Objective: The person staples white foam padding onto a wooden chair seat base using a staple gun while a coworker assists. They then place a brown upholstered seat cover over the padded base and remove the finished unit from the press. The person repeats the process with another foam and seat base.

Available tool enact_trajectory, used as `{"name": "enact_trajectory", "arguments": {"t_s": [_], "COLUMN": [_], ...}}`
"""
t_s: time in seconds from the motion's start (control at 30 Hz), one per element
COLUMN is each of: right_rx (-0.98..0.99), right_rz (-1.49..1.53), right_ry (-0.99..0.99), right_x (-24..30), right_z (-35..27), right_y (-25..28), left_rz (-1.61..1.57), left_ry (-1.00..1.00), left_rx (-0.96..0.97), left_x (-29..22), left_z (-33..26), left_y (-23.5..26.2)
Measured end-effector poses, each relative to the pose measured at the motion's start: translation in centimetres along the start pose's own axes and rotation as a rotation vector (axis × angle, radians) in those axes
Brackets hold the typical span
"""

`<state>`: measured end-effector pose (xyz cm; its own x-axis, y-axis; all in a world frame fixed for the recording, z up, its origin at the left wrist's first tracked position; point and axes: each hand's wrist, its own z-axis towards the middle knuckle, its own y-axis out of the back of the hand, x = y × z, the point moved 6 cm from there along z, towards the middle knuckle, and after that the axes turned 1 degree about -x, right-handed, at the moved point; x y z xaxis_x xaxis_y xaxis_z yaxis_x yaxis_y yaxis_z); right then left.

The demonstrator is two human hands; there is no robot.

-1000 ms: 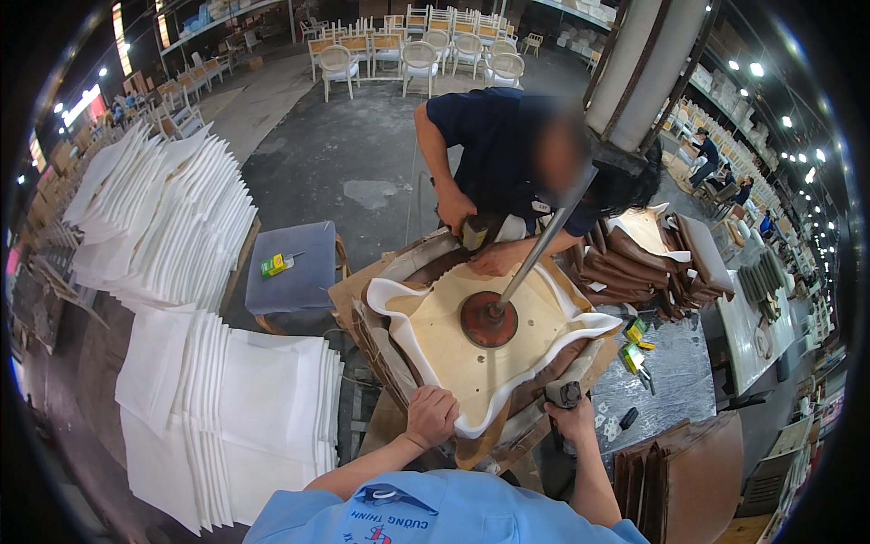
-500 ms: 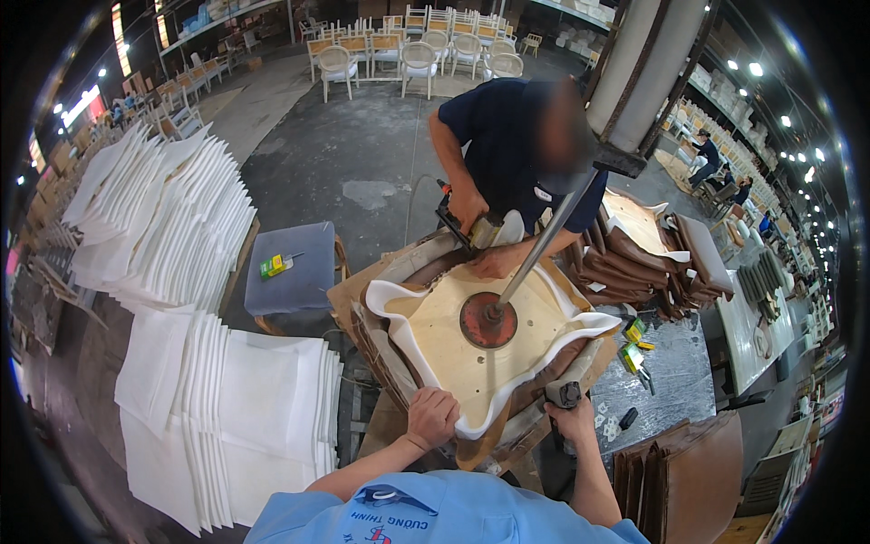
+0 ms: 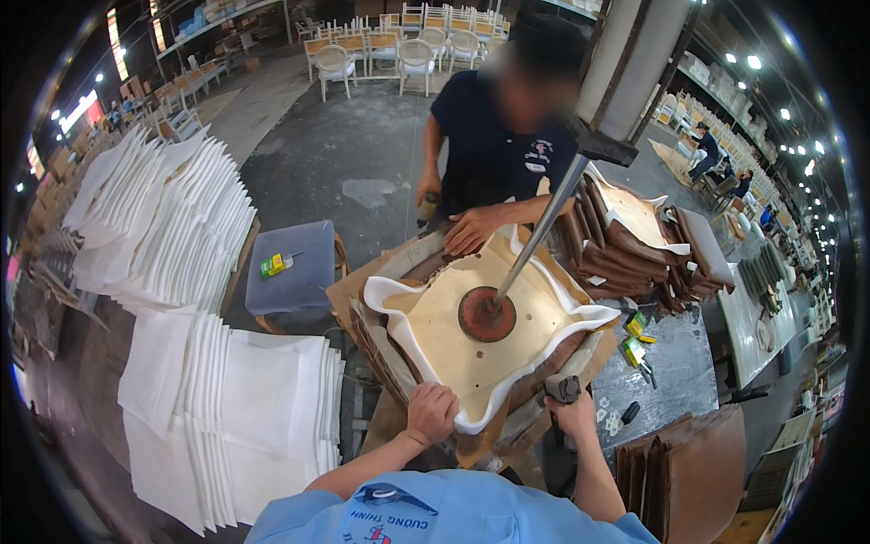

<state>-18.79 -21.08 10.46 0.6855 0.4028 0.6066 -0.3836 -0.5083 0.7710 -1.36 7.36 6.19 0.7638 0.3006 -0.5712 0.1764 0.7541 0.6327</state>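
A pale wooden seat board (image 3: 471, 349) lies upside down on the work stand, wrapped in white foam and brown covering, pinned by a round red press pad (image 3: 487, 314) on a slanted metal rod (image 3: 542, 227). My left hand (image 3: 430, 413) is closed on the near edge of the white foam and covering. My right hand (image 3: 571, 410) grips a dark tool (image 3: 562, 388) at the seat's near right corner. Across the stand a co-worker in a dark shirt presses a hand (image 3: 471, 228) on the far edge.
Stacks of white foam sheets (image 3: 227, 408) fill the floor at left. A grey padded stool (image 3: 292, 266) holds a small yellow-green object. Brown seat covers (image 3: 625, 249) pile up at right, small tools lie on a grey table (image 3: 662, 363), and chairs stand far back.
The co-worker has straightened up and shifted a hand onto the seat's far edge. My own hands stay at the near edge.
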Motion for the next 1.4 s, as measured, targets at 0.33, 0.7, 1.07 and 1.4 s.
{"name": "enact_trajectory", "arguments": {"t_s": [0.33, 0.7, 1.07, 1.4], "right_rx": [-0.072, -0.040, -0.018, -0.065], "right_rz": [0.086, 0.130, 0.076, -0.046], "right_ry": [0.000, -0.066, 0.192, 0.179], "right_x": [-1.2, -3.8, -1.1, -1.2], "right_z": [-0.4, 0.1, 1.9, 7.6], "right_y": [0.3, 0.9, 1.7, 3.3], "left_rz": [0.010, -0.067, 0.349, 0.201], "left_ry": [-0.002, -0.012, -0.225, -0.197], "left_rx": [0.000, -0.018, 0.270, 0.443], "left_x": [-1.1, 0.1, 5.3, 4.0], "left_z": [-0.2, 1.1, 3.4, 3.3], "left_y": [-1.1, 2.1, 5.1, 3.5]}}
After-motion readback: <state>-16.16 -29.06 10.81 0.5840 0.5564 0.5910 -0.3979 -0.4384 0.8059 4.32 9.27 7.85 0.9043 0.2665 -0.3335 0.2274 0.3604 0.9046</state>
